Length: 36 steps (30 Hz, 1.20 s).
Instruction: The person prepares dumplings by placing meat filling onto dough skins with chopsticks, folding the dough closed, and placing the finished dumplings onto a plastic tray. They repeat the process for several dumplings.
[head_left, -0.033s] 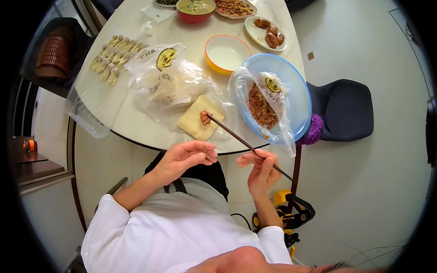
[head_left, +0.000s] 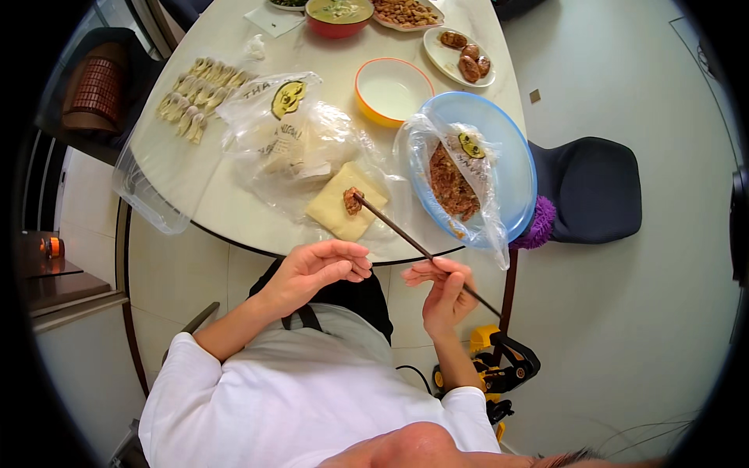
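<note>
Dark chopsticks [head_left: 398, 230] slant across the near edge of the table, gripped by my right hand [head_left: 446, 292]. Their far tip touches a small lump of minced meat [head_left: 352, 203] on a stack of square, pale yellow dough wrappers [head_left: 335, 224]. Whether one or two sticks are there, I cannot tell. My left hand [head_left: 324, 269] hovers off the table edge, palm inward, fingers loosely bent and holding nothing. Behind the wrappers lies a crumpled clear plastic bag [head_left: 304, 136]. To their right, a blue basin [head_left: 515, 164] holds an opened bag of minced meat filling [head_left: 451, 187].
Rows of folded dumplings [head_left: 191, 97] sit at the left, by a clear plastic tray [head_left: 148, 199]. Farther back stand an orange-rimmed bowl [head_left: 370, 111], a red soup bowl [head_left: 335, 30] and a plate of brown food pieces [head_left: 437, 58]. A dark chair [head_left: 597, 191] is at the right.
</note>
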Each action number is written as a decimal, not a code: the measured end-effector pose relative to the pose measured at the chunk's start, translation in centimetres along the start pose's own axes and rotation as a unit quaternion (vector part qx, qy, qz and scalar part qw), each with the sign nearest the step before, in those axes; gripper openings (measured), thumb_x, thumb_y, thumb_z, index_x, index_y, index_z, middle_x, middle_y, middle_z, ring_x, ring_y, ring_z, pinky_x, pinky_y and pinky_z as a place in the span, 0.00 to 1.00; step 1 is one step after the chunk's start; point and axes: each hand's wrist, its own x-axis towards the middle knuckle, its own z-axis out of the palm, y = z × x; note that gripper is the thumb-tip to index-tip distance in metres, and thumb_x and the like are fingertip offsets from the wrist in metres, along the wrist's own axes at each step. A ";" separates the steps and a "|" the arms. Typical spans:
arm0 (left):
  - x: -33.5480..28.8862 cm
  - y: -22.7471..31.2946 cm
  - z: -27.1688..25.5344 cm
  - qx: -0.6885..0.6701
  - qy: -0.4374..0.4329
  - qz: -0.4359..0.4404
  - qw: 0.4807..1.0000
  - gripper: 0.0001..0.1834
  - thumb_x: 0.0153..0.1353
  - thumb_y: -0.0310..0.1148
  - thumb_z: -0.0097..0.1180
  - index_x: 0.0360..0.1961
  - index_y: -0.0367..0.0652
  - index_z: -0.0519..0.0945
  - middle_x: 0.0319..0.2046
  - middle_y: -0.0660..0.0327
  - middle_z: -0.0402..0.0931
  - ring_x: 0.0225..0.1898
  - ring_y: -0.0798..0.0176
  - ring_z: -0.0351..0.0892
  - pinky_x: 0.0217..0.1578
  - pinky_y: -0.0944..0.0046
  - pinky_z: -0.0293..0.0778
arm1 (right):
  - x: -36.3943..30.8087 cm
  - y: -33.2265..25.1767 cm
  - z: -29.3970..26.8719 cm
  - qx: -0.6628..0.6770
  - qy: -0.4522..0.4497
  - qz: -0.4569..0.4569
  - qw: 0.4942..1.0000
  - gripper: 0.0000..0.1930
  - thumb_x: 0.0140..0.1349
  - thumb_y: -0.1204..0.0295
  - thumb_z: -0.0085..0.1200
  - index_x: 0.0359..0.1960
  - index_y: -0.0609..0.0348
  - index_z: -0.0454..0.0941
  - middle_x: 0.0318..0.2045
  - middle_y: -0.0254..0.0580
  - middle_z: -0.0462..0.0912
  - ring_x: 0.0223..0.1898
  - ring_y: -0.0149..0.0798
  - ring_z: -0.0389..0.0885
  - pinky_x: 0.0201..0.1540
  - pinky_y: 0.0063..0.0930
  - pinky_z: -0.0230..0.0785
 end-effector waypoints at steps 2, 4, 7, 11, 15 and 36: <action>-0.4 0.1 -0.3 0.002 0.011 0.003 1.000 0.14 0.68 0.27 0.45 0.52 0.34 0.73 0.45 0.58 0.76 0.48 0.65 0.76 0.51 0.64 0.72 | -0.7 1.0 0.0 -0.016 -0.043 -0.039 0.998 0.17 0.72 0.64 0.34 0.44 0.66 0.71 0.34 0.58 0.81 0.30 0.45 0.84 0.30 0.31 0.79; -0.7 0.3 -0.5 0.018 0.033 0.007 0.999 0.14 0.66 0.24 0.44 0.51 0.33 0.73 0.44 0.54 0.76 0.47 0.61 0.77 0.49 0.63 0.74 | -1.2 1.5 0.0 -0.033 -0.057 -0.055 0.996 0.17 0.72 0.64 0.35 0.44 0.66 0.71 0.34 0.58 0.81 0.30 0.45 0.84 0.30 0.32 0.79; -0.9 0.3 -0.7 0.018 0.046 0.008 0.999 0.13 0.66 0.24 0.43 0.50 0.33 0.74 0.43 0.55 0.77 0.47 0.61 0.77 0.49 0.63 0.74 | -1.7 1.6 0.0 -0.055 -0.077 -0.080 0.992 0.16 0.72 0.64 0.36 0.43 0.66 0.72 0.34 0.58 0.81 0.31 0.45 0.84 0.31 0.32 0.79; -1.1 0.1 -1.4 0.020 0.053 0.031 0.998 0.13 0.67 0.26 0.46 0.50 0.34 0.74 0.43 0.58 0.76 0.45 0.65 0.77 0.47 0.65 0.74 | -2.3 1.8 0.1 -0.060 -0.082 -0.090 0.991 0.16 0.72 0.66 0.37 0.42 0.66 0.72 0.34 0.59 0.81 0.31 0.45 0.83 0.32 0.32 0.79; -0.7 0.5 -1.8 0.112 0.152 0.139 0.972 0.11 0.63 0.21 0.50 0.46 0.32 0.75 0.39 0.57 0.76 0.36 0.66 0.77 0.38 0.69 0.75 | -2.3 2.0 0.3 -0.061 -0.081 -0.078 0.992 0.16 0.72 0.65 0.34 0.42 0.65 0.71 0.34 0.58 0.80 0.29 0.47 0.83 0.30 0.35 0.78; 1.7 3.3 -1.5 0.529 0.259 0.187 0.787 0.08 0.54 0.26 0.60 0.33 0.32 0.75 0.32 0.56 0.72 0.22 0.64 0.70 0.25 0.68 0.67 | -2.4 2.1 0.4 -0.003 -0.022 -0.058 0.998 0.17 0.72 0.63 0.36 0.43 0.67 0.71 0.34 0.57 0.81 0.29 0.48 0.83 0.28 0.33 0.76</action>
